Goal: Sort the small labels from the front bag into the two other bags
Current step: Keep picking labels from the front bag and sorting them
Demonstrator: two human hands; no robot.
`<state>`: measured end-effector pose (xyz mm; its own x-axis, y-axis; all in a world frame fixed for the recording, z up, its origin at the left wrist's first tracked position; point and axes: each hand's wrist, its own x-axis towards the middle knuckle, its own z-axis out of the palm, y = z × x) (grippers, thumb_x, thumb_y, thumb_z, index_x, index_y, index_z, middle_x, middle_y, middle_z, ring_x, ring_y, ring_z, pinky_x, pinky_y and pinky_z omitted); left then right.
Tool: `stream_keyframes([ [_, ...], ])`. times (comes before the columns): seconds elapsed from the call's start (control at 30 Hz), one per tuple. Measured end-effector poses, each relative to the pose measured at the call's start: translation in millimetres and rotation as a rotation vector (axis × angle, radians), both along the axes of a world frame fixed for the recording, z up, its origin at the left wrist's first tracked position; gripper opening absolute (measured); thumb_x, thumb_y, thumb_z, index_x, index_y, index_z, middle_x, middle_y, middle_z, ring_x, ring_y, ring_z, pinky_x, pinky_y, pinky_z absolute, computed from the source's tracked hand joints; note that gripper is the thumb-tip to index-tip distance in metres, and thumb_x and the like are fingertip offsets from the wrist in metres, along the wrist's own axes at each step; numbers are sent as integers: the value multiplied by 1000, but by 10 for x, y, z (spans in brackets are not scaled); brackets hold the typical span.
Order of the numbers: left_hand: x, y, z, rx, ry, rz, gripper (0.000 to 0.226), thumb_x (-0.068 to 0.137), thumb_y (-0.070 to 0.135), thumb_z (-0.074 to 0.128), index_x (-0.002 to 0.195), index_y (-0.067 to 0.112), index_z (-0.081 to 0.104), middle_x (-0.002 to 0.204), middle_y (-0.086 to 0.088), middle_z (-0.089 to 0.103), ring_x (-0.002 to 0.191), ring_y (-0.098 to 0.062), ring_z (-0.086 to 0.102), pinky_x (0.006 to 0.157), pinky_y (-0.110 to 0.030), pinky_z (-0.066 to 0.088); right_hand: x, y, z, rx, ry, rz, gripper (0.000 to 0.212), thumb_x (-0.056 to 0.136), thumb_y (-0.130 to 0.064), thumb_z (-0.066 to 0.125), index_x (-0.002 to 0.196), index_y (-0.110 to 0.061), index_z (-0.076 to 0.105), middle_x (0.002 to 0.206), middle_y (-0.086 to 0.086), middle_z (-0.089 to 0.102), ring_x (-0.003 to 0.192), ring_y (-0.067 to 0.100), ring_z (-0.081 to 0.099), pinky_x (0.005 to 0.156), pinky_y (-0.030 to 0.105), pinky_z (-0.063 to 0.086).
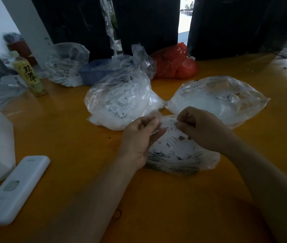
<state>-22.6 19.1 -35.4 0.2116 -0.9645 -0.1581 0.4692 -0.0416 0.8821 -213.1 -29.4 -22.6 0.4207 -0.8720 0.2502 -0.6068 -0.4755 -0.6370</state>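
The front bag, clear plastic holding white labels with one reading XXL, lies at frame centre on the orange table. The left hand pinches its upper left edge with curled fingers; the right hand pinches the plastic at its top. Above, a label-filled bag sits left and a flatter bag right.
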Motion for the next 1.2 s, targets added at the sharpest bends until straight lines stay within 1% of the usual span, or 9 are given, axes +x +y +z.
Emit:
stream_keyframes([
  [0.17,14,-14,-3,-10,9,33,25,92,-12,68,114,-3,68,100,-14,81,94,-22,80,62,-18,60,-37,-12,8,44,65,-45,6,99,-39,63,95,-40,59,80,-25,61,69,-9,62,56,9,39],
  [0.3,6,-38,-14,-42,97,48,11,89,-13,69,90,-3,71,104,-19,79,95,-27,79,70,-22,63,-40,7,33,-47,21,-75,7,97,-36,66,91,-37,63,86,-24,63,84,-9,59,67,8,38],
  [0.47,-1,-48,-58,-63,71,12,17,103,11,64,112,-3,70,109,-18,79,98,-31,79,81,-28,64,-66,2,66,-73,-65,-137,8,96,-34,67,94,-30,73,90,-20,70,84,-4,65,72,15,50],
  [0.6,-11,-45,-88,-64,56,37,14,100,11,66,107,1,75,110,-17,79,101,-29,77,77,-27,64,-54,6,67,-65,-41,-165,10,98,-33,65,96,-26,73,88,-19,69,82,1,66,75,23,54],
  [0.77,-9,-28,-61,-110,84,35,24,83,5,79,106,-2,75,107,-18,79,101,-27,78,79,-24,63,-66,29,132,33,-345,-202,3,101,-20,62,100,-21,64,87,-7,75,72,5,74,66,22,60],
  [0.83,-8,-22,-60,-135,39,5,35,80,9,82,112,-2,73,107,-16,80,102,-27,78,82,-24,63,-58,58,155,39,-432,-181,7,100,-14,63,100,-20,64,89,-4,74,73,7,74,67,23,61],
  [0.93,-4,-23,-104,-154,-78,-27,22,89,5,79,110,1,74,107,-16,80,101,-29,78,84,-24,62,-55,85,169,-50,-439,-162,13,98,-11,66,101,-24,68,86,-8,73,72,3,72,66,14,56],
  [1.07,-3,-3,-170,-189,-310,-79,25,88,19,81,111,10,79,106,-9,81,106,-24,77,99,-37,58,-45,112,192,-96,-487,-90,17,97,-13,67,104,-28,70,85,-14,74,75,3,72,68,13,55],
  [1.2,-1,7,-179,-185,-420,-90,29,86,25,85,113,17,80,109,-2,81,109,-16,76,102,-40,57,-21,131,184,-140,-410,-40,22,96,-16,68,104,-36,68,85,-17,73,77,2,72,72,16,57],
])
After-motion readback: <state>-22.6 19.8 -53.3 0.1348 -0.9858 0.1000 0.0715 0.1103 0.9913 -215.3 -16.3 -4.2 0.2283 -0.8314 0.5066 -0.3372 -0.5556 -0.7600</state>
